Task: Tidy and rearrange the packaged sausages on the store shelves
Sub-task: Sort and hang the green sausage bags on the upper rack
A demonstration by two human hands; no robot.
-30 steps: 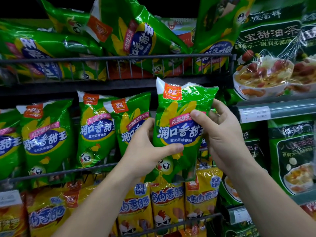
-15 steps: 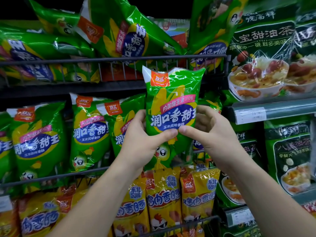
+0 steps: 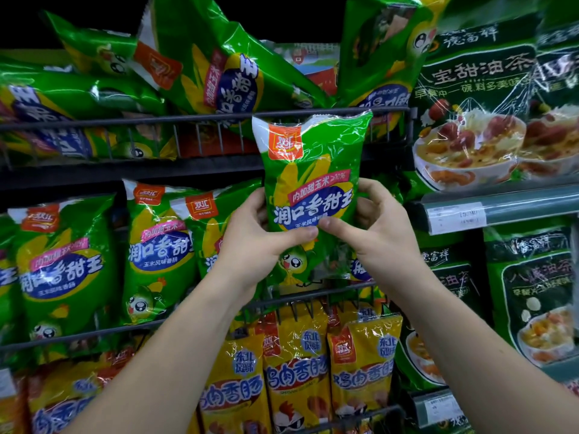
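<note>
Both hands grip one green sausage pack [image 3: 310, 170] upright. The left hand [image 3: 250, 242] curls round its left edge with the thumb across the front. The right hand [image 3: 379, 242] does the same from the right, and the two thumbs almost meet. The top of the pack stands in front of the wire rail [image 3: 188, 119] above the hands, and behind this rail loose green packs [image 3: 219, 76] lie tilted. Left of the left hand stands a row of green packs [image 3: 156, 255], the nearest one just behind its knuckles. Below both wrists stand yellow sausage packs [image 3: 297, 371]. Right of the right hand are dark green bags [image 3: 529, 292] and a price strip [image 3: 457, 216].
</note>
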